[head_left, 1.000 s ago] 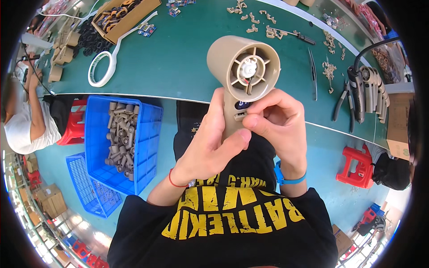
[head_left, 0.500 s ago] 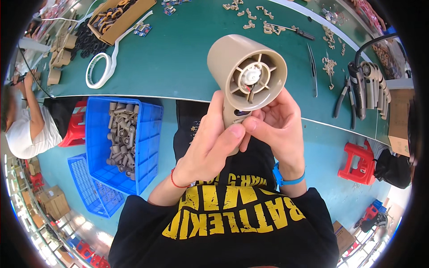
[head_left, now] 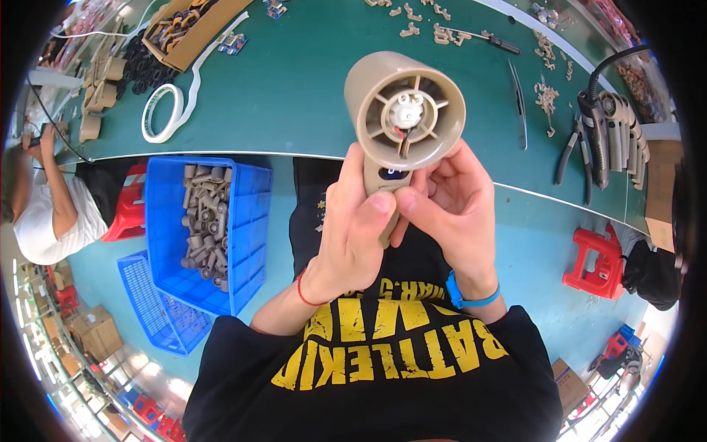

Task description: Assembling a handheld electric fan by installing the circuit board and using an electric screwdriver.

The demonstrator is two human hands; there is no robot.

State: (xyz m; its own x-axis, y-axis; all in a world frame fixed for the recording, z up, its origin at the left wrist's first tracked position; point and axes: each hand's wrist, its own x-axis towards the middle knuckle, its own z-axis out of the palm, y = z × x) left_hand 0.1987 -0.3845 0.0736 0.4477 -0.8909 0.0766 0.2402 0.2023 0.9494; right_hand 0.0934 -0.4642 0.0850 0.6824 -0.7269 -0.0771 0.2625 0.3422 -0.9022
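Note:
A beige handheld fan body is held up over the near edge of the bench. Its round open head faces me, showing ribs, a white motor hub and red and dark wires. My left hand is closed around the handle, thumb on its front. From the other side my right hand grips the handle too, its thumb beside the left thumb and its fingers partly hidden behind. Just below the head, a small dark display on the handle shows lit marks.
A blue crate of fan bodies stands at left. On the green bench lie a tape roll, tweezers, a screwdriver and pliers. Several fan bodies stand far right. A person works at far left.
The fan body has tilted a little, so its open head faces me more squarely and the handle display shows more fully. Both hands keep their hold.

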